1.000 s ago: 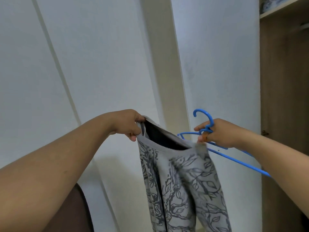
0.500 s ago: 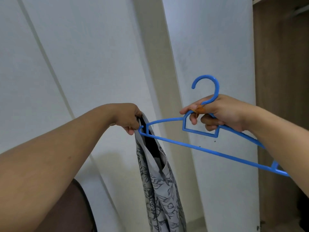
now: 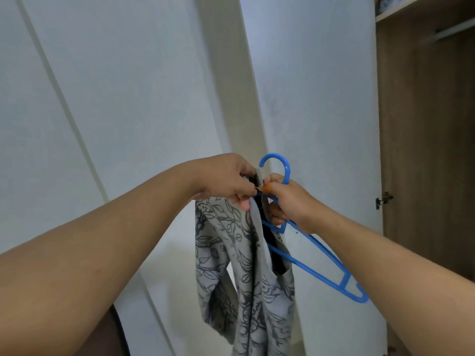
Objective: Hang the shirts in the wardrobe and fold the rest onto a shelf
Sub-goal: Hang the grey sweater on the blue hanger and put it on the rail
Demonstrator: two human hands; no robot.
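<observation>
A grey shirt printed with dark leaves and branches hangs in front of me, its dark neck lining showing. My left hand pinches the shirt's neck edge at the top. My right hand grips a blue plastic hanger just under its hook. The hanger's left arm is hidden inside the shirt's neck opening; its right arm slants down to the right, bare. Both hands meet at the hanger's neck.
White wardrobe doors fill the left and middle. An open white door stands just behind the hanger. At the right is the open wooden wardrobe with a hanging rail and a shelf above.
The hanger's left arm has gone into the shirt's neck. My hands came together at the hanger's neck, and the shirt now drapes over that arm.
</observation>
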